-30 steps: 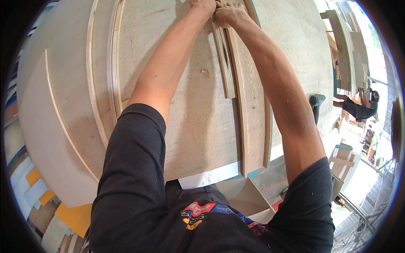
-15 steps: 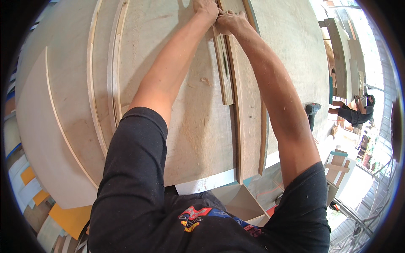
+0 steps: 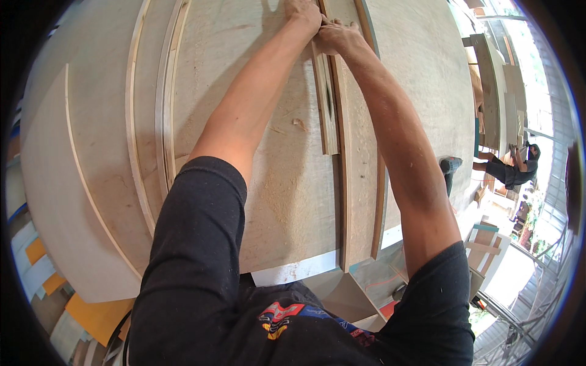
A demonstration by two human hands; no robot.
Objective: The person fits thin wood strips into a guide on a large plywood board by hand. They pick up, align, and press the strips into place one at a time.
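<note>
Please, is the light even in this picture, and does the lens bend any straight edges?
Not even: in the head view, bright light washes out parts of the far right, while a soft shadow crosses the wooden sheet; also in the head view, the fisheye seems to bow the wooden strips at left.

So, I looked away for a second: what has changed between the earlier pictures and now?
The short wooden strip seems to have slid slightly away from the person along the longer batten; the other shifts look like head movement. No grip was visibly taken or released: the left hand and right hand stay close together near the top edge of view. The power drill stayed put.
</note>
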